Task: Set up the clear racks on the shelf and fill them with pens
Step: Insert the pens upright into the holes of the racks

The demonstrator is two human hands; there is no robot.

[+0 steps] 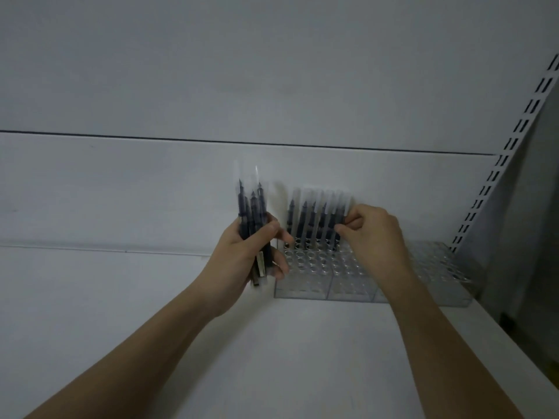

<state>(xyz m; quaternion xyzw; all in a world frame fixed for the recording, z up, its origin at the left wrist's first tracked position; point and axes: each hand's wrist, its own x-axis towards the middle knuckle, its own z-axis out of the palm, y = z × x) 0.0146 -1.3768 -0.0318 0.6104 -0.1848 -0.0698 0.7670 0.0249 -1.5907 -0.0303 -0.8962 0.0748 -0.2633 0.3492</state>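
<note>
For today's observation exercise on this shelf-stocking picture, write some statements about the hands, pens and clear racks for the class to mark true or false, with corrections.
1. The left hand grips a bundle of pens. True.
2. The clear racks stand at the left end of the shelf. False: they stand at the right end, near the slotted upright.
3. Pens stand in the back row of the racks. True.
4. The right hand rests flat on the shelf. False: its fingers pinch a pen in the back row.
5. Every hole holds a pen. False: the front rows are empty.

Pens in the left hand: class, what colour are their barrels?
Dark, near black, with clear caps: pens, head view.
</note>
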